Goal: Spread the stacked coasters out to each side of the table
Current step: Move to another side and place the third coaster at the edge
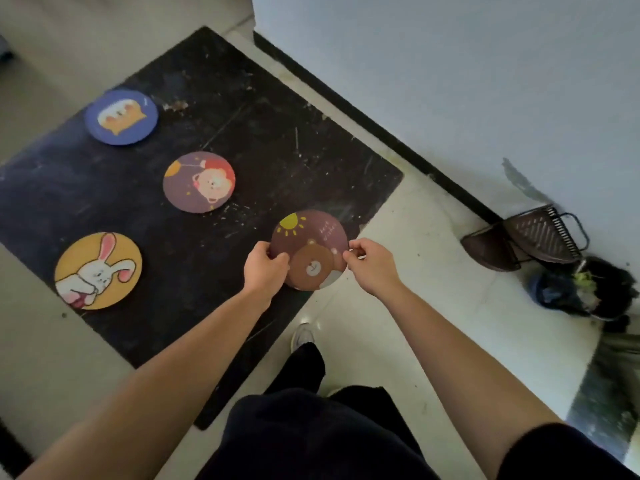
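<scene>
A brown round coaster with a bear and a sun is over the near right corner of the black table. My left hand grips its left edge and my right hand pinches its right edge. Three other coasters lie flat and apart on the table: a blue one at the far left, a purple one with a red-haired figure in the middle, and a yellow rabbit one at the near left. Whether the bear coaster touches the tabletop I cannot tell.
A white wall with a dark skirting runs along the right. A dark dustpan and a dark bin or broom head sit on the pale floor at right. My dark-trousered legs and a shoe are below the table's near edge.
</scene>
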Demonstrator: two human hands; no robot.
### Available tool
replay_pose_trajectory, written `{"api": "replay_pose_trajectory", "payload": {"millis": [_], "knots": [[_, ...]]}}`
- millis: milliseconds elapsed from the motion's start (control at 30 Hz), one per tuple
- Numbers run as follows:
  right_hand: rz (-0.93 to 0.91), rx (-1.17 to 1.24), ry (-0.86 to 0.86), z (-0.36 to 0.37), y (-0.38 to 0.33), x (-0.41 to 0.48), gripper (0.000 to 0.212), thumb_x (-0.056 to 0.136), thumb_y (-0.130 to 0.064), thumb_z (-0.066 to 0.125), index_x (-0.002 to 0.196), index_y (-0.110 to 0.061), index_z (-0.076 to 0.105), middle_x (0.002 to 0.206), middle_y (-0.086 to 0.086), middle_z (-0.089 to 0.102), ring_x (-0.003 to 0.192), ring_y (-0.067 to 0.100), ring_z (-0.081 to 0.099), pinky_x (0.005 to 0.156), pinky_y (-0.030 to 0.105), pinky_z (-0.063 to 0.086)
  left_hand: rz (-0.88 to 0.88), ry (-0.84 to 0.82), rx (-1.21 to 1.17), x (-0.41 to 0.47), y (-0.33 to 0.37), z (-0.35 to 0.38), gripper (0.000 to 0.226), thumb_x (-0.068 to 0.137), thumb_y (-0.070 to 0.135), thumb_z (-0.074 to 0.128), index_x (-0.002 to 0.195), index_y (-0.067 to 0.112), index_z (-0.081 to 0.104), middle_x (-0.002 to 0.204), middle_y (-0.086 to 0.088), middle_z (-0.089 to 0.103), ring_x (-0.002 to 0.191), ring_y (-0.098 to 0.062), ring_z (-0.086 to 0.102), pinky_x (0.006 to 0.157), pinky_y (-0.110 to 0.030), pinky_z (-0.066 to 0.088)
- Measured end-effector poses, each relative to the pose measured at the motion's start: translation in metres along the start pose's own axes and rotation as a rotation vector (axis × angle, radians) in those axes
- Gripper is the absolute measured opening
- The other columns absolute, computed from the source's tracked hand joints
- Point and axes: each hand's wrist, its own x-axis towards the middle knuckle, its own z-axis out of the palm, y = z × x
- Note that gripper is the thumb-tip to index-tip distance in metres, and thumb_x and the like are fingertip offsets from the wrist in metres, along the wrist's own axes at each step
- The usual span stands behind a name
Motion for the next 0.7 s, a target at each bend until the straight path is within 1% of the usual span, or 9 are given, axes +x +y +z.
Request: {"api": "replay_pose_trajectory", "payload": {"millis": [33,133,233,300,367,433,500,567,700], "knots": [[-0.009,-0.018,-0.032,0.002,-0.004,0.008,0.020,0.090,-0.029,0.062,0.107,-0.021,0.070,0.092,-0.004,0.070,0.091,0.019,0.066,0.081,0.030,0.050,-0.015,0.023,-0.006,0.003,-0.002,-0.002,0.016,0.086,0.014,0.058,0.102,0.018,0.058,0.092,0.000,0.064,0.088,-0.019,0.062,0.077,-0.035,0.054],[-0.051,-0.084,-0.133,0.014,-0.013,0.030,0.019,0.089,-0.029,0.063,0.106,-0.023,0.070,0.092,-0.006,0.069,0.092,0.018,0.064,0.084,0.032,0.051,-0.081,0.098,-0.035,0.011,-0.013,-0.009,0.019,0.085,0.013,0.059,0.104,0.018,0.058,0.094,0.001,0.064,0.089,-0.018,0.062,0.074,-0.033,0.054],[-0.098,-0.162,-0.232,0.024,-0.019,0.050,0.022,0.090,-0.028,0.064,0.109,-0.021,0.069,0.091,-0.006,0.067,0.094,0.018,0.063,0.085,0.029,0.048,-0.177,0.152,-0.078,0.016,-0.025,-0.009,0.019,0.084,0.013,0.061,0.100,0.021,0.056,0.098,-0.001,0.066,0.094,-0.021,0.064,0.085,-0.041,0.057],[-0.111,-0.199,-0.304,0.029,-0.020,0.061,0.024,0.091,-0.028,0.064,0.113,-0.018,0.068,0.092,-0.005,0.066,0.095,0.019,0.063,0.085,0.030,0.048,-0.239,0.185,-0.106,0.017,-0.034,-0.007,0.021,0.084,0.012,0.062,0.100,0.022,0.053,0.099,-0.001,0.064,0.097,-0.022,0.064,0.088,-0.043,0.057],[-0.129,-0.252,-0.358,0.033,-0.020,0.070,0.026,0.092,-0.028,0.064,0.116,-0.018,0.067,0.094,-0.004,0.067,0.097,0.020,0.064,0.086,0.029,0.049,-0.286,0.222,-0.134,0.017,-0.042,-0.002,0.025,0.084,0.011,0.065,0.103,0.023,0.053,0.102,-0.001,0.063,0.100,-0.023,0.064,0.089,-0.045,0.057],[-0.140,-0.317,-0.413,0.037,-0.017,0.077,0.030,0.092,-0.029,0.063,0.119,-0.018,0.066,0.101,-0.002,0.069,0.101,0.020,0.065,0.086,0.030,0.049,-0.325,0.274,-0.157,0.015,-0.050,0.003,0.031,0.084,0.010,0.065,0.113,0.020,0.057,0.108,-0.002,0.065,0.103,-0.024,0.064,0.090,-0.045,0.057],[-0.154,-0.390,-0.485,0.038,-0.014,0.081,0.035,0.093,-0.030,0.062,0.125,-0.018,0.062,0.104,-0.002,0.069,0.103,0.021,0.064,0.086,0.032,0.049,-0.371,0.329,-0.174,0.013,-0.057,0.007,0.038,0.086,0.010,0.064,0.123,0.016,0.058,0.117,-0.005,0.066,0.106,-0.025,0.064,0.093,-0.044,0.055],[-0.188,-0.433,-0.508,0.037,-0.013,0.086,0.040,0.092,-0.031,0.062,0.130,-0.018,0.056,0.105,-0.001,0.068,0.105,0.022,0.063,0.089,0.035,0.049,-0.415,0.378,-0.168,0.011,-0.061,0.010,0.042,0.088,0.011,0.064,0.129,0.015,0.058,0.123,-0.007,0.064,0.111,-0.024,0.062,0.096,-0.039,0.053],[-0.277,-0.484,-0.512,0.042,-0.016,0.091,0.060,0.094,-0.029,0.061,0.148,-0.022,0.036,0.129,0.006,0.054,0.111,0.026,0.060,0.096,0.040,0.048,-0.457,0.398,-0.197,0.007,-0.064,0.018,0.044,0.089,0.011,0.063,0.132,0.015,0.056,0.126,-0.007,0.062,0.111,-0.024,0.062,0.096,-0.039,0.053]]}}
